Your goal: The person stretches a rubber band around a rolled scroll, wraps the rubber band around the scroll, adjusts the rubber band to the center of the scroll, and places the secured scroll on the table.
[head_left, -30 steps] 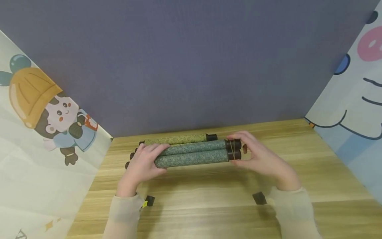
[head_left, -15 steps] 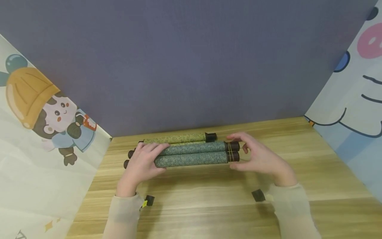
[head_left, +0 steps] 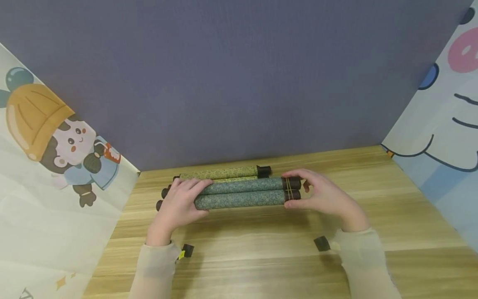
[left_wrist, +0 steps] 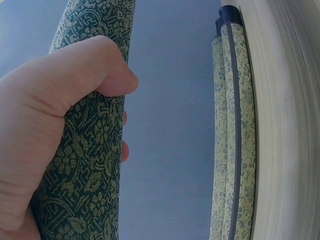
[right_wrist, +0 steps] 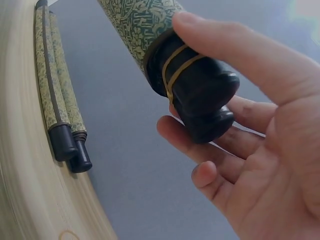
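Note:
Two green patterned rolled scrolls [head_left: 242,193] lie side by side, held up in front of me, with dark knobs at both ends. My left hand [head_left: 181,201] grips them near their left ends, and its thumb [left_wrist: 95,70] wraps over the green cloth in the left wrist view. A yellowish rubber band [right_wrist: 177,67] loops round both dark right-end knobs [right_wrist: 207,95]. My right hand [head_left: 317,195] holds these ends between thumb and fingers, the thumb tip beside the band in the right wrist view. Other fingers curl loosely beneath the knobs.
Two yellow patterned scrolls [head_left: 220,172] with dark knobs lie on the wooden table [head_left: 254,249] by the grey back panel [head_left: 239,83]. An orange-brown loop [right_wrist: 69,234] lies on the table. Patterned cloth panels [head_left: 74,158] stand at both sides.
The rubber band, earlier stretched out toward my right fingers, now sits snugly round the knobs. My right thumb and fingers have moved slightly left onto the ends. The left hand stays in place.

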Action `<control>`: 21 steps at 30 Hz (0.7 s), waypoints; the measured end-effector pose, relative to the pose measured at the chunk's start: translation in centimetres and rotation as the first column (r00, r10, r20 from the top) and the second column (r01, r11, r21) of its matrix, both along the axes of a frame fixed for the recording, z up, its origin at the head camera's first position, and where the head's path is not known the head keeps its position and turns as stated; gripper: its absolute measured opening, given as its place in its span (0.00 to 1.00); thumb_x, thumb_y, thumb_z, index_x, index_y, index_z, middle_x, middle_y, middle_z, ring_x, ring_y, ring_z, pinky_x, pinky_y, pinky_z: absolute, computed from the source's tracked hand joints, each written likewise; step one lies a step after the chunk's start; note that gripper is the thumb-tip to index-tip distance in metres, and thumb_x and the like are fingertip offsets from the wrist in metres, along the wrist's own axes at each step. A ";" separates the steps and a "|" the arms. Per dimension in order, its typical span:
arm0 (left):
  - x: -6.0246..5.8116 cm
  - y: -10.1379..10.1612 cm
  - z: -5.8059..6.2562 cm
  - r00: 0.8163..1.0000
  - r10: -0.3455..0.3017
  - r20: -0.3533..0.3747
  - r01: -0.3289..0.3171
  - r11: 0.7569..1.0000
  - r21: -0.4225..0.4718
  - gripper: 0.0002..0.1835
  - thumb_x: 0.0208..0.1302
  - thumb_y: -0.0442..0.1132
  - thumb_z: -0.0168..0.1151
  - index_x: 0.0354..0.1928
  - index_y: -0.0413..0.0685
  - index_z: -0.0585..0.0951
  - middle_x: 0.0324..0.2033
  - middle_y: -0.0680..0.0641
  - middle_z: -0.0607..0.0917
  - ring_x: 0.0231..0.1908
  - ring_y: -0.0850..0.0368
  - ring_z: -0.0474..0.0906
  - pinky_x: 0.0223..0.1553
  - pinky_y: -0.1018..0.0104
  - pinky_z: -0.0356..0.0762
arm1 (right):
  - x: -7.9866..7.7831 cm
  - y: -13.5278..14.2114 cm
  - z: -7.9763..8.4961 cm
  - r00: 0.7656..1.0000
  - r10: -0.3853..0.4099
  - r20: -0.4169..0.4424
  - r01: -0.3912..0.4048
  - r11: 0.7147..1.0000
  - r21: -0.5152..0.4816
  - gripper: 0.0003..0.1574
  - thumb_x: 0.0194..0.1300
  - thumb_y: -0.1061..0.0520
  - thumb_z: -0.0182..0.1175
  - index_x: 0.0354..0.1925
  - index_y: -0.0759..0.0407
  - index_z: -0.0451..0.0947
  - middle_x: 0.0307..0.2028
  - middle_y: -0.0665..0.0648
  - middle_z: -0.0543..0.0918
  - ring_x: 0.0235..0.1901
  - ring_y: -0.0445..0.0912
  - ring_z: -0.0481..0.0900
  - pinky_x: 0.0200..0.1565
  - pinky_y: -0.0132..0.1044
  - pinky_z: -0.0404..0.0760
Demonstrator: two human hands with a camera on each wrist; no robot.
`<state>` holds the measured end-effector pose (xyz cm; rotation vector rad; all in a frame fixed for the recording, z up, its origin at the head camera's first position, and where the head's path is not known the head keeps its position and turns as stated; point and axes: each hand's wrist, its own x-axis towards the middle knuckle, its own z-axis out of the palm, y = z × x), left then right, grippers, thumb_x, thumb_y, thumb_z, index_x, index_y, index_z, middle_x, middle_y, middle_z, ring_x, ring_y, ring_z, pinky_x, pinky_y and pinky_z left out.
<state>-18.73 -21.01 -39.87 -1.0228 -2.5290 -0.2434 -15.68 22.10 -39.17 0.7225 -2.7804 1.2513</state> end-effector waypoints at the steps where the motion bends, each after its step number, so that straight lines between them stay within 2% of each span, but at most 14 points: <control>1: 0.0 0.0 0.0 1.000 0.001 0.000 -0.001 1.000 0.001 0.52 0.35 0.48 0.94 0.69 0.51 0.83 0.50 0.47 0.90 0.48 0.45 0.86 0.51 0.45 0.72 | 0.0 0.0 0.0 1.000 0.004 -0.008 -0.004 1.000 0.001 0.51 0.58 0.40 0.84 0.74 0.53 0.77 0.62 0.57 0.85 0.46 0.48 0.78 0.47 0.47 0.81; 7: 0.1 0.2 -0.1 1.000 0.018 0.025 -0.018 1.000 -0.003 0.51 0.37 0.47 0.93 0.69 0.54 0.82 0.50 0.48 0.89 0.50 0.47 0.84 0.52 0.44 0.72 | -0.2 0.5 -0.5 0.998 0.023 -0.060 -0.022 1.000 0.010 0.48 0.59 0.43 0.84 0.72 0.52 0.78 0.61 0.55 0.85 0.46 0.49 0.79 0.47 0.45 0.82; 13: 0.0 0.3 -0.2 0.996 0.049 0.071 -0.049 0.999 0.000 0.49 0.39 0.47 0.92 0.70 0.57 0.81 0.53 0.50 0.88 0.54 0.49 0.83 0.54 0.46 0.71 | -0.5 1.0 -1.1 0.996 0.030 -0.087 -0.031 0.999 -0.011 0.45 0.58 0.45 0.84 0.70 0.49 0.79 0.58 0.53 0.85 0.44 0.50 0.78 0.42 0.40 0.80; 21: 0.0 0.2 -0.3 0.997 0.051 0.062 -0.051 0.999 0.003 0.50 0.38 0.47 0.93 0.69 0.55 0.81 0.54 0.49 0.88 0.55 0.48 0.83 0.54 0.44 0.72 | -0.8 1.0 -1.5 0.994 0.042 -0.101 -0.046 0.998 -0.036 0.45 0.57 0.48 0.85 0.70 0.49 0.79 0.57 0.53 0.85 0.41 0.48 0.77 0.40 0.37 0.80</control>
